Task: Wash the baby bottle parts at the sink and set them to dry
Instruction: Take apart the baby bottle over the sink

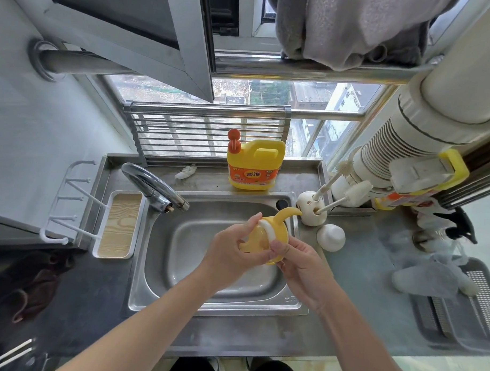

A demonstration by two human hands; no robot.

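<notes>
Your left hand (233,248) and right hand (299,259) both grip the yellow handled collar (275,236), held between them above the basin of the sink (214,306). The left fingers curl round its left side, with one digit up on its white ring. The right fingers are curled against its right edge.

The collar's long axis runs handle to handle, from your left palm up and away to the right. The far handle curves out beyond both hands, its tip pointing at the brush holder (311,212).

That holder stands on the bench (359,286) just past your right hand, with a white dome (331,237) beside it. The faucet (155,187) reaches in beyond your left hand, apart from it. The detergent jug (255,166) stands farther back, and a grey basket (456,312) lies well right of your right hand.
</notes>
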